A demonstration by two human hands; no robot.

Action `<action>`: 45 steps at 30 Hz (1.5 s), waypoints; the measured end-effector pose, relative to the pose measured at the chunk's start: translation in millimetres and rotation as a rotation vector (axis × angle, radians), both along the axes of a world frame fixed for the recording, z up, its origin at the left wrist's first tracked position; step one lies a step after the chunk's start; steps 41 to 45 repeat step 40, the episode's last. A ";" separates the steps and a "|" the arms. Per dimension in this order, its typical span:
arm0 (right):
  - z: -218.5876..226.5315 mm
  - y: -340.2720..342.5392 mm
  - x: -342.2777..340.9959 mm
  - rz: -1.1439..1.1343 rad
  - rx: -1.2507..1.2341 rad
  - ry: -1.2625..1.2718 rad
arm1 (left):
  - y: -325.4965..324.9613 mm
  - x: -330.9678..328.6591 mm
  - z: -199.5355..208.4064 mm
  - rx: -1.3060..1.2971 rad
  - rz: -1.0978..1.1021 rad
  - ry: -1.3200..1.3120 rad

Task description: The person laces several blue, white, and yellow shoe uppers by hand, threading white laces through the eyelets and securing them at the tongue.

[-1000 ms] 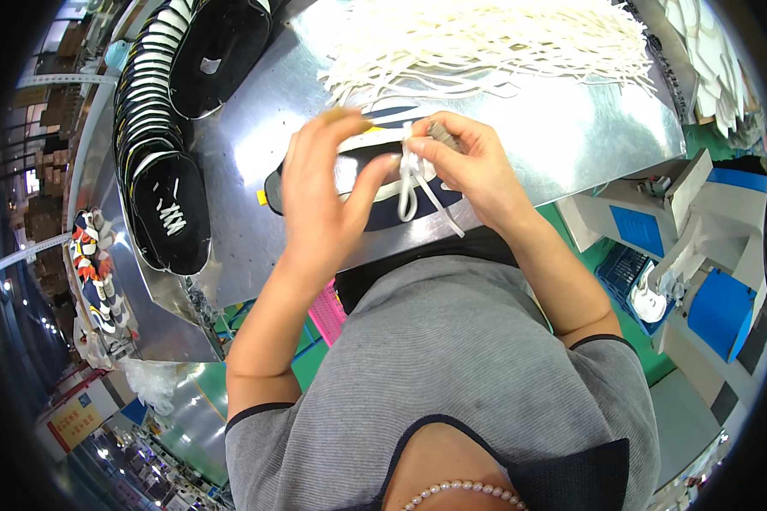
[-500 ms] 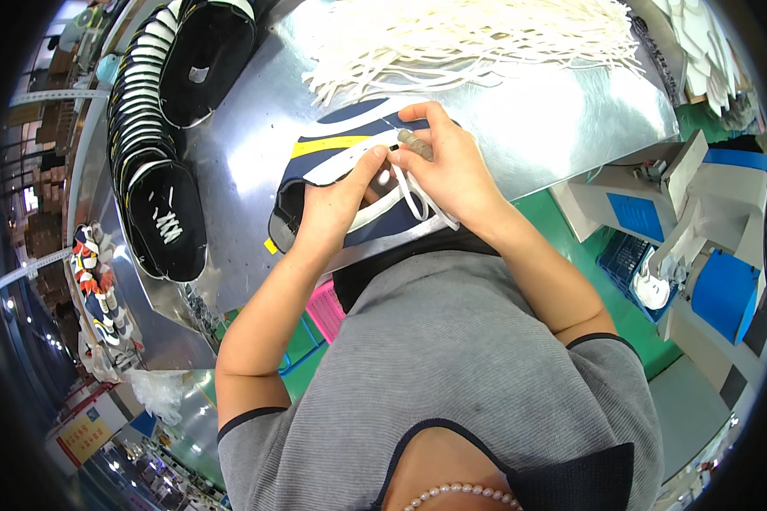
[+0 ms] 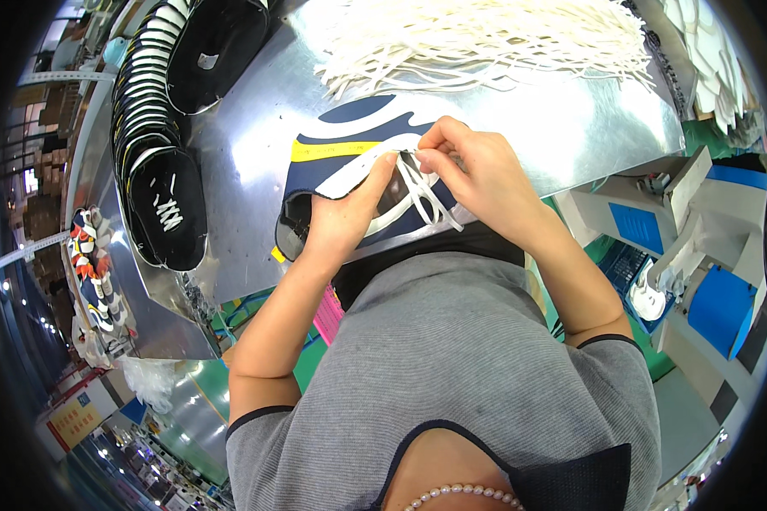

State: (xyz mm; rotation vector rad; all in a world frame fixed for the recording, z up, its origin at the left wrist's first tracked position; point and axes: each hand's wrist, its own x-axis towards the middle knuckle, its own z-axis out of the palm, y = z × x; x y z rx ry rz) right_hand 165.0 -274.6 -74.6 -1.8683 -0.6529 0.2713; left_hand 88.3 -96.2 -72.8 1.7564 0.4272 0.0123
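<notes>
A navy shoe upper [image 3: 337, 151] with white trim and a yellow stripe lies on its side before me at the table's near edge. My left hand [image 3: 343, 217] grips it, fingers inside the opening and thumb along the white eyelet strip. A white shoelace [image 3: 419, 194] is partly threaded there, its loops hanging over the upper toward my body. With thumb and forefinger, my right hand [image 3: 493, 177] pinches the lace close to the eyelets, near the left thumb's tip. My fingers hide the lace's end.
The metal table [image 3: 239, 170] carries a pile of loose white laces [image 3: 486, 47] at the back. Nested shoe uppers [image 3: 169, 209] with black linings form a long row on the left. At the right stand pale cabinets with blue panels [image 3: 721, 304] and a blue crate [image 3: 629, 266].
My right hand has shifted right and turned, its fingers now pinching closer together. A beige cover on one finger no longer shows. The view has shifted slightly.
</notes>
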 end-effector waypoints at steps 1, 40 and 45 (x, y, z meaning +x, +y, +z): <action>-1.0 0.1 2.0 0.024 -0.018 0.007 | -1.1 -0.2 1.2 0.002 -0.005 -0.002; -43.7 43.0 7.3 -0.301 -0.241 -0.241 | 87.0 -93.7 146.3 -1.344 0.046 -0.738; -43.7 43.0 7.3 -0.301 -0.241 -0.241 | 87.0 -93.7 146.3 -1.344 0.046 -0.738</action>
